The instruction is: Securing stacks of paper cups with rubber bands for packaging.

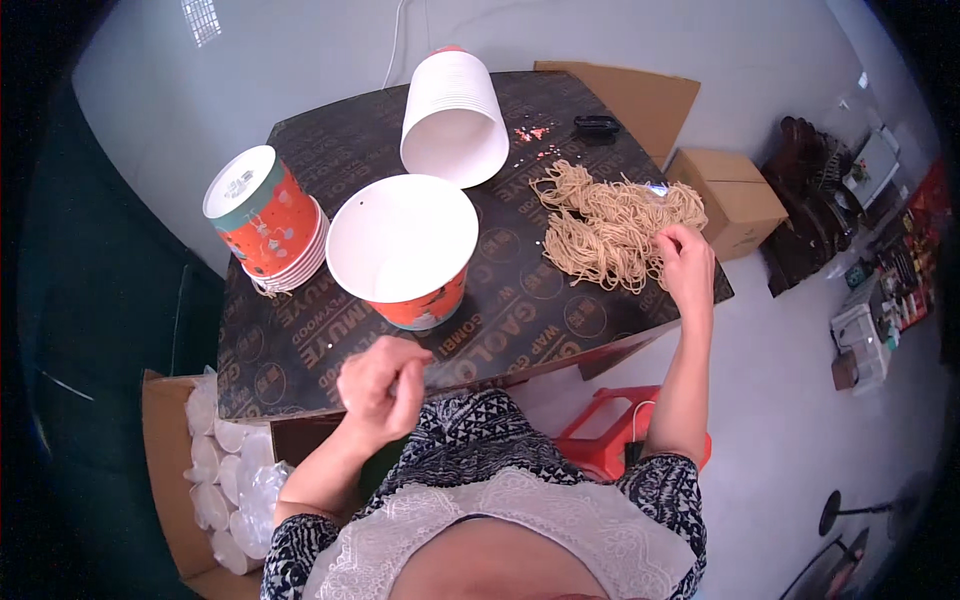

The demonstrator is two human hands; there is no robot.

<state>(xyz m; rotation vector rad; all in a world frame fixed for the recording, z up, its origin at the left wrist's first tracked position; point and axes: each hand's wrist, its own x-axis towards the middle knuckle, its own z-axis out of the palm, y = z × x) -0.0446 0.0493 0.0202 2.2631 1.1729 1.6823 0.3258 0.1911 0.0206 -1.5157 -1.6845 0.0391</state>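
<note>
A white-lined paper bucket (pixel 420 308) with an orange and teal outside stands upright near the front of the dark table, a small hole showing below its rim. My left hand (pixel 380 385) is closed just in front of this bucket, over the table's near edge; whatever its fingers may hold cannot be made out. At the table's right side lies a loose heap of beige cords (pixel 610 230). My right hand (pixel 687 262) is at the heap's right end, its fingers pinched together against the cords.
Upside-down nested buckets (pixel 265 222) stand at the table's left. Another bucket stack (pixel 452 110) lies sideways at the back, near red scraps (pixel 532 134) and a black object (pixel 597 125). A carton of white lids (pixel 165 470) and a red stool (pixel 590 440) are below the table.
</note>
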